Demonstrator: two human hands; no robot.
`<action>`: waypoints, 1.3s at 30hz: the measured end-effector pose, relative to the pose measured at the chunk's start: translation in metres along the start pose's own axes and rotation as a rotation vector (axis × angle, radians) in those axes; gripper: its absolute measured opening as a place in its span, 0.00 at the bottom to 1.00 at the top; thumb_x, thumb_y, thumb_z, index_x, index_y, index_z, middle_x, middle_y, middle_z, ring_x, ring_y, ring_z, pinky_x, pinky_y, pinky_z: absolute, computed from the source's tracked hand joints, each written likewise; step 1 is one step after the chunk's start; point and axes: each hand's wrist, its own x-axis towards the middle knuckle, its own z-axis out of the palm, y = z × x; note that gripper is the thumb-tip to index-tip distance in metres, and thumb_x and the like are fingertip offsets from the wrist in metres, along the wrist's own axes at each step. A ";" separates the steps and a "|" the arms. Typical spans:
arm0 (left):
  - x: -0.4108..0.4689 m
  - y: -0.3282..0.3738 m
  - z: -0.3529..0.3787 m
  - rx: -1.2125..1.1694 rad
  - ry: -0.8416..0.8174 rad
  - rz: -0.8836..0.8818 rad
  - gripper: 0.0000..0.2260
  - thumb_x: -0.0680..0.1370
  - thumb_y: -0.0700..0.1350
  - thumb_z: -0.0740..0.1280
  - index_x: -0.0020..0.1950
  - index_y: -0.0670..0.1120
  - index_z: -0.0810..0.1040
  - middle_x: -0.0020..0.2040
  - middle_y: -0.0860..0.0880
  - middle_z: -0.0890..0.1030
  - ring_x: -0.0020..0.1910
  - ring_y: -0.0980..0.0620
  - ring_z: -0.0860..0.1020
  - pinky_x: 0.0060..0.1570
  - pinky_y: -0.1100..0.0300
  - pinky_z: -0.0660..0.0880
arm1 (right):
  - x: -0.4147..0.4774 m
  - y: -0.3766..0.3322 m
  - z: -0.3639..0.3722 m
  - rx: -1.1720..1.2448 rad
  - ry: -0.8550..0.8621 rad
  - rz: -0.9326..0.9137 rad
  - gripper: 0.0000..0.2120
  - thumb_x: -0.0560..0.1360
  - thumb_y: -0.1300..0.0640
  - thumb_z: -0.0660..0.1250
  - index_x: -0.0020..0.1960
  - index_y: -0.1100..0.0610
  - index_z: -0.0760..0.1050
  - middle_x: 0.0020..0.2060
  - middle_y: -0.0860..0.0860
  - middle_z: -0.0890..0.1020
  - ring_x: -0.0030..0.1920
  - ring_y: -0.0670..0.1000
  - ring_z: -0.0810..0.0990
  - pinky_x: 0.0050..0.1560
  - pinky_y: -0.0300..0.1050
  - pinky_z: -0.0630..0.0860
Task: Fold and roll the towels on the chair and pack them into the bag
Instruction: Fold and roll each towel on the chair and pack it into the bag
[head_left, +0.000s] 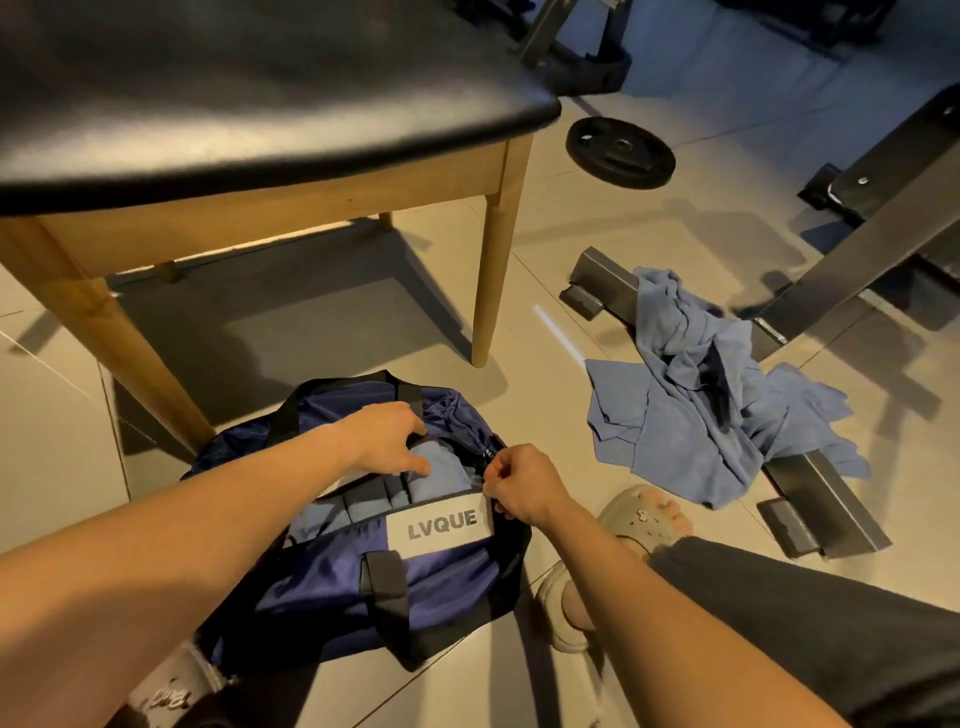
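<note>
A navy duffel bag (415, 577) with a grey LVQUE label lies on the floor in front of me, its top zip partly apart. Rolled light-blue towels (441, 480) show in the opening. My left hand (387, 436) grips the far edge of the opening, thumb over the towels. My right hand (519, 483) pinches the zip pull at the right end of the opening. A heap of loose light-blue towels (696, 395) lies on the floor to the right. The chair (270, 109), with a black seat and wooden legs, stands behind the bag.
Dark metal gym-bench feet (826, 499) run under and beside the loose towels. A black weight plate (621, 150) lies on the tiled floor behind. My feet in beige clogs (644, 514) are just right of the bag.
</note>
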 end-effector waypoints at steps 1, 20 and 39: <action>0.001 0.002 -0.007 0.009 0.010 -0.004 0.24 0.77 0.62 0.69 0.66 0.47 0.79 0.56 0.46 0.80 0.55 0.45 0.78 0.53 0.52 0.75 | 0.002 -0.001 -0.007 0.031 -0.021 -0.011 0.05 0.74 0.64 0.69 0.40 0.60 0.81 0.36 0.55 0.84 0.35 0.57 0.84 0.39 0.53 0.84; 0.241 0.220 -0.055 -0.162 0.150 0.200 0.17 0.78 0.53 0.70 0.65 0.49 0.79 0.55 0.48 0.82 0.53 0.47 0.80 0.53 0.54 0.77 | 0.117 0.187 -0.281 -0.083 0.502 0.311 0.10 0.78 0.58 0.69 0.56 0.62 0.77 0.48 0.60 0.80 0.46 0.64 0.79 0.43 0.55 0.75; 0.347 0.340 -0.103 -1.419 0.106 -0.275 0.12 0.76 0.42 0.75 0.55 0.37 0.81 0.52 0.40 0.82 0.43 0.45 0.80 0.37 0.52 0.80 | 0.137 0.175 -0.314 0.384 0.078 0.047 0.25 0.73 0.67 0.74 0.26 0.56 0.63 0.23 0.50 0.64 0.25 0.48 0.61 0.31 0.42 0.63</action>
